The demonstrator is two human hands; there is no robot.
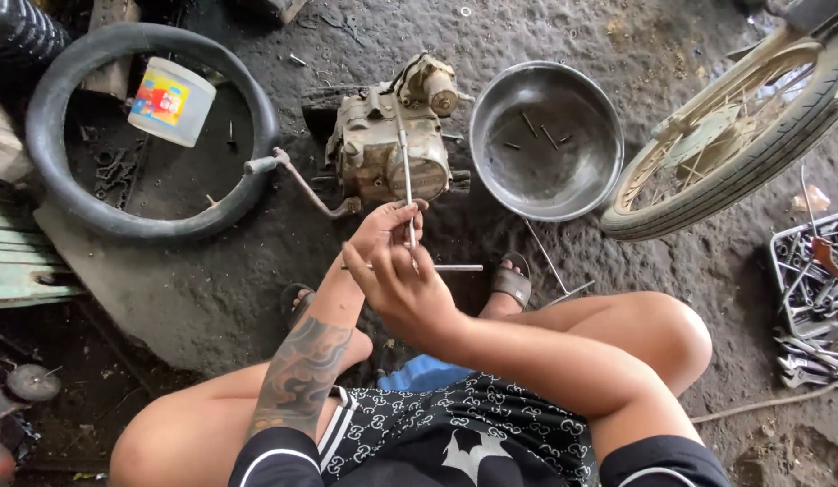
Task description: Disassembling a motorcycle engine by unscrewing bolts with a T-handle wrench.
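Both hands meet in front of me, and each is closed on thin metal; my left hand (383, 225) pinches the lower end of a long rod (405, 171) that stands nearly upright, and my right hand (402, 290) is curled around a T-shaped wrench (437, 267), whose cross bar sticks out on both sides of the fingers. I cannot tell exactly where the rod ends and the wrench begins, because the fingers cover the joint.

From the head camera I see that the rod reaches up over a small engine (392, 144); the engine lies on the dirty floor just beyond my hands, and its kick lever (297, 179) points to the left. As a judgement, the work on the engine is somewhere in the middle; the engine is out of its frame and some pins are already put aside, but most of its covers look closed and its screws are not clear to me.

Now the containers; a round metal basin (547, 140) sits right of the engine, and it holds only a few thin pins or bolts on the bottom; a white plastic tub (171, 101) with a coloured label lies inside a black inner tube (148, 135), and its content is hidden; a wire tray (811, 280) at the far right is full of wrenches and other tools. A motorcycle wheel (734, 144) stands beside the basin.
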